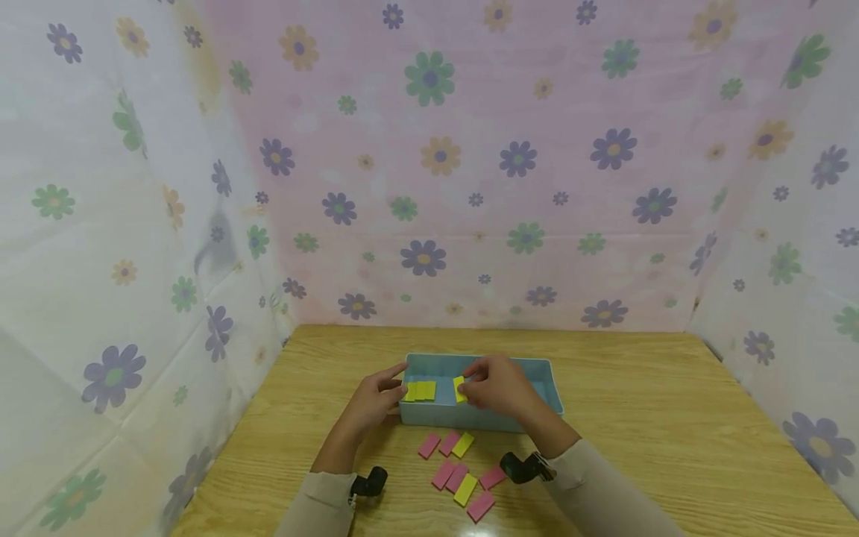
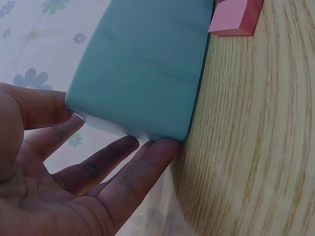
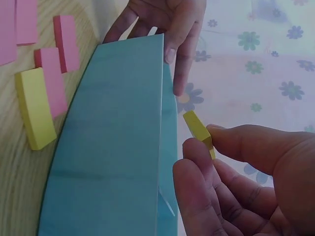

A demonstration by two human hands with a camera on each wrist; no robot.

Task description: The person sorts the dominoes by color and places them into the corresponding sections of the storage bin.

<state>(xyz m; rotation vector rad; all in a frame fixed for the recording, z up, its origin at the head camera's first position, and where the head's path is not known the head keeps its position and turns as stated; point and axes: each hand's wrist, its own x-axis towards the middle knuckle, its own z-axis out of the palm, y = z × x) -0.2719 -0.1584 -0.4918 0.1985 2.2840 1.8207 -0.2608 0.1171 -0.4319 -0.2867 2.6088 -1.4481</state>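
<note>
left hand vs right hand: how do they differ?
The left hand grips one end of the blue box; the right hand pinches a yellow block over it. The left hand's fingers are spread apart; the right hand's are bent in toward its thumb. Both are bare.

A wood-grained table is seen beneath the left hand and right hand; beyond them, flowered cloth is hung.
</note>
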